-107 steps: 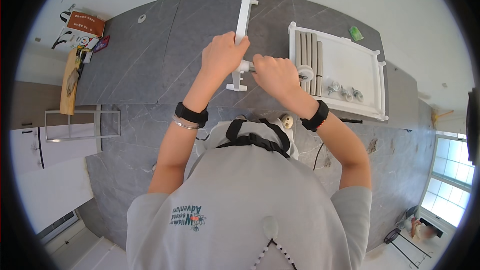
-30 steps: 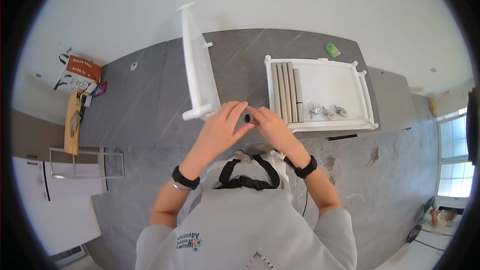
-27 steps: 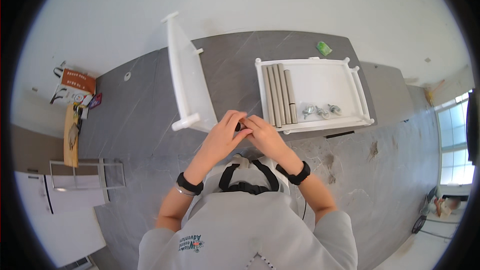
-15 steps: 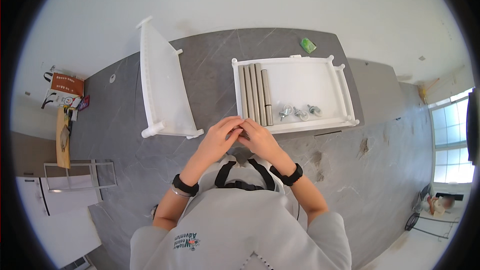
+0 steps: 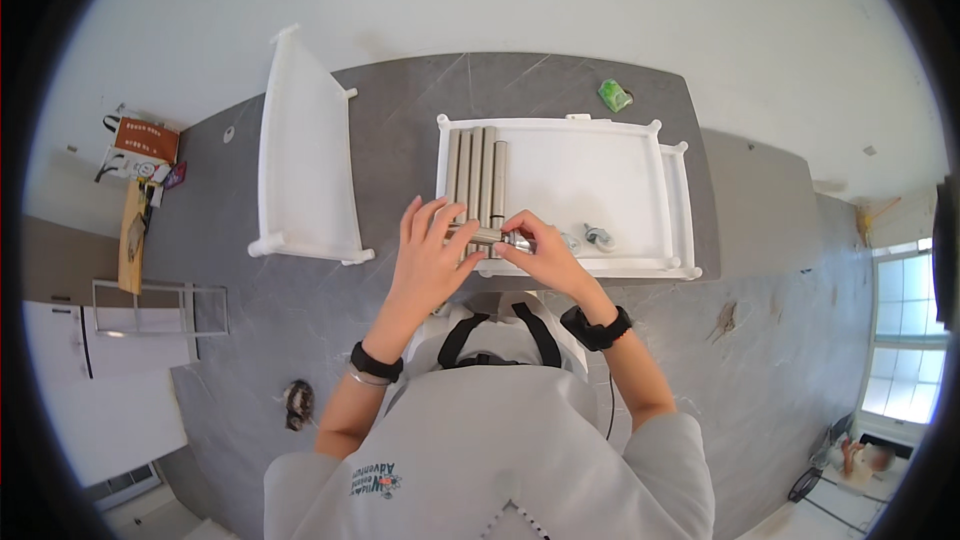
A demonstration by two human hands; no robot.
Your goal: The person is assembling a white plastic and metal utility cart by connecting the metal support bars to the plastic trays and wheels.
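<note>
Over the front left corner of a white plastic shelf [image 5: 580, 155], my left hand [image 5: 430, 252] grips a short metal tube [image 5: 482, 235] lying crosswise, its fingers over the top. My right hand [image 5: 548, 254] pinches a caster wheel [image 5: 518, 240] at the tube's right end; the fingers partly hide where the two meet. Beneath my hands, several metal tubes [image 5: 475, 168] lie side by side along the shelf's left side. Close to my right fingers, other casters [image 5: 599, 237] rest on the shelf.
Another white shelf [image 5: 310, 150] stands on its edge at the left of the grey table [image 5: 395, 120]. A green packet [image 5: 614, 94] lies at the back. Further left are bags [image 5: 145, 140] and a metal frame [image 5: 160, 308]. A person [image 5: 865, 462] is far right.
My hands have moved apart from being close together, and a tube and caster now show between them. The right hand has shifted right. Fewer casters show on the shelf.
</note>
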